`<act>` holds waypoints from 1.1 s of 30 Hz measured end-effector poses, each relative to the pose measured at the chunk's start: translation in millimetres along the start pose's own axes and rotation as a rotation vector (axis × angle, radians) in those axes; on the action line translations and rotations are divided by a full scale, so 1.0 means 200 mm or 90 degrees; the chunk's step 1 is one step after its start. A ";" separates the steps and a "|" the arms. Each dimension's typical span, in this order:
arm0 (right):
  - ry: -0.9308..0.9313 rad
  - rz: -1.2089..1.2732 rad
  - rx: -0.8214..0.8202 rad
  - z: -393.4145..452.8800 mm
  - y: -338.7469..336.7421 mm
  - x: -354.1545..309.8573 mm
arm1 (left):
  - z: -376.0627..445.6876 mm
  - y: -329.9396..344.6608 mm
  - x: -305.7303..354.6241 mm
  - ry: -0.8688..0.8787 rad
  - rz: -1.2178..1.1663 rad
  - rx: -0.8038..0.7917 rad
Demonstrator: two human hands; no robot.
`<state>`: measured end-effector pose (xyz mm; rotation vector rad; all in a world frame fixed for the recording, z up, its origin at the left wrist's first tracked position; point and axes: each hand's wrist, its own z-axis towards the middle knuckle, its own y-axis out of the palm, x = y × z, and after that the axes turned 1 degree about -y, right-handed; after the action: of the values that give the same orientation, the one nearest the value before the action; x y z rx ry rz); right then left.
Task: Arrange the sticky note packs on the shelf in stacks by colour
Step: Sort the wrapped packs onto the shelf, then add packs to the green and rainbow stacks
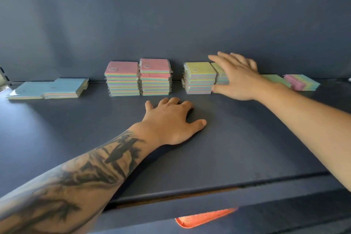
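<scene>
Sticky note packs (155, 77) sit in a row along the back edge of the shelf (228, 148), and your head view, the only one, shows most of the sorting done. Near the left end lie the blue-topped packs (55, 87), low and spread rather than squared up. Toward the middle stand two tall pink-topped stacks (122, 79), touching side by side. Just right of them comes a yellow-green-topped stack (199, 78), with a second, shorter yellow-green stack (220, 76) touching it.

Your right hand (237, 78) rests on that shorter stack, fingers straight and spread over its top and thumb low at its front; it looks like a press or a nudge, not a grip. Your left hand (171, 119) lies on the bare shelf in front of the stacks, fingers loosely bent, holding nothing.

Beyond your right wrist a green-topped pack (275, 79) lies flat, and a loose pink pack (296, 81) sits near the right end, well apart from the pink stacks. By my reading, what is left is squaring the yellow-green pair, moving that stray pink pack over, and tidying the blue ones.
</scene>
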<state>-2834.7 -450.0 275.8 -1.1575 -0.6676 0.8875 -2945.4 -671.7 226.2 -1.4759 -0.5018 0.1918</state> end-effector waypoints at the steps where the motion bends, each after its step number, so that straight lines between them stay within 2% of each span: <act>1: 0.000 0.007 0.019 -0.06 -0.01 0.02 | -0.02 -0.01 0.02 -0.006 0.021 0.001; 6: -0.006 0.042 -0.004 -0.49 -0.05 0.26 | -0.14 -0.02 0.28 -0.046 0.113 0.009; 9: 0.021 0.068 -0.069 -0.78 -0.06 0.50 | -0.22 0.04 0.58 -0.055 0.084 -0.032; 12: 0.059 0.088 -0.156 -1.05 -0.06 0.75 | -0.23 0.13 0.92 -0.027 0.089 -0.020; 14: 0.064 0.111 -0.168 -1.20 -0.06 0.91 | -0.21 0.19 1.14 -0.015 0.075 -0.013; 23: 0.036 0.168 -0.079 -1.79 -0.14 1.50 | -0.06 0.43 2.04 0.107 0.101 -0.007; 29: 0.130 0.285 0.066 -2.04 -0.17 1.98 | 0.12 0.51 2.54 0.245 0.067 -0.010; 33: 0.217 0.278 0.129 -2.20 -0.21 2.33 | 0.27 0.57 2.85 0.365 0.019 0.013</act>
<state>-2225.4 -266.6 193.6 -1.2527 -0.0411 1.0618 -2445.7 -371.2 232.5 -1.4391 -0.0138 -0.2024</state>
